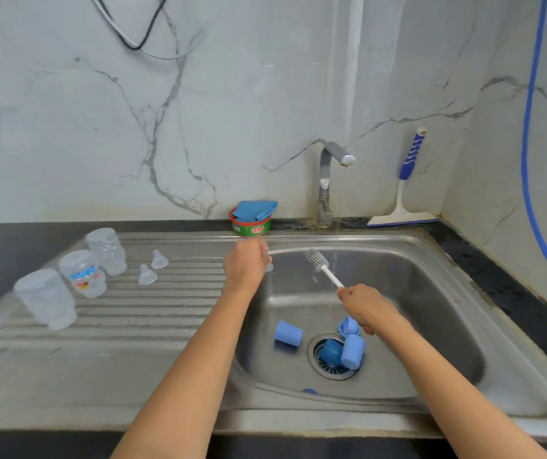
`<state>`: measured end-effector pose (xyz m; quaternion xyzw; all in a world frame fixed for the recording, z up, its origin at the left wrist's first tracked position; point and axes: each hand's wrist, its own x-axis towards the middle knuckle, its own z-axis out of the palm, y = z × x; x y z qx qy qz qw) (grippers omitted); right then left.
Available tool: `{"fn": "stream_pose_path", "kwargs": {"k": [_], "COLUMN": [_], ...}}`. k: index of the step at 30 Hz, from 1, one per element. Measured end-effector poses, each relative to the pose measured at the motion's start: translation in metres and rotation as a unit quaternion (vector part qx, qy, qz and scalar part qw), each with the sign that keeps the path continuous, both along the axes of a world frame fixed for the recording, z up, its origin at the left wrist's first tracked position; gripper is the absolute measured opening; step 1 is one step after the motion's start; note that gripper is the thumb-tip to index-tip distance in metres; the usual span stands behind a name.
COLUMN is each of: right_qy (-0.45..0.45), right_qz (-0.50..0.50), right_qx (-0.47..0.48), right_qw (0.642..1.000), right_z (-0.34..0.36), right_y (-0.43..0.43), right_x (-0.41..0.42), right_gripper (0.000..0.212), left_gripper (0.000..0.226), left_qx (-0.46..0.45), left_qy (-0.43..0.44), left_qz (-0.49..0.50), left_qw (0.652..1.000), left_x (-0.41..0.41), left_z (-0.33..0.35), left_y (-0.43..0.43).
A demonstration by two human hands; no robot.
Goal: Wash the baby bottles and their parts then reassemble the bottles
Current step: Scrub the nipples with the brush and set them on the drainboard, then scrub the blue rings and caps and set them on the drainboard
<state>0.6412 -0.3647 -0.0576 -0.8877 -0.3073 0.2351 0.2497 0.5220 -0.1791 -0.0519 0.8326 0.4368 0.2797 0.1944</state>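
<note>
Nipple (269, 267) in left hand (245, 265), brush (318, 261) in right hand (365, 306)

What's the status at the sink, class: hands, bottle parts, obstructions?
Left hand holds a teat; right hand grips the brush. Three bottles upended on drainboard. Blue caps crowd the drain.

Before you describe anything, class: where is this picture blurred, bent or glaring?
Head view: the bottles at the left are smeared; the sink's front rim bows from the wide lens; a pale streak, seemingly glare, runs down the wall above the tap; the clear part in the left hand is too blurred to name.
</note>
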Motion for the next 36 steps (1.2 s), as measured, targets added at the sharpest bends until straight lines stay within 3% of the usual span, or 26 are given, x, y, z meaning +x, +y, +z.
{"fn": "stream_pose_path", "kwargs": {"k": [6,16,30,36], "right_qy": [0.023,0.105,0.131,0.128], "right_qz": [0.027,0.084,0.062,0.039], "right_qx": [0.052,0.066,0.056,0.064], "right_qw": [0.998,0.989,0.988,0.989], "right_z": [0.02,0.011,-0.005,0.0], "right_y": [0.028,0.075,0.071,0.06], "right_x": [-0.034,-0.111,-0.092,-0.073], "right_gripper": [0.037,0.036,0.029,0.028], "left_gripper": [0.011,0.012,0.024,0.041], "left_qx": [-0.028,-0.03,-0.013,0.09], "left_qy": [-0.121,-0.1,-0.084,-0.098], "left_qz": [0.128,0.271,0.257,0.241], "left_qw": [0.984,0.957,0.963,0.961], "left_x": [-0.085,-0.187,-0.196,-0.162], "left_z": [0.008,-0.01,-0.035,-0.006], "left_y": [0.03,0.063,0.071,0.048]}}
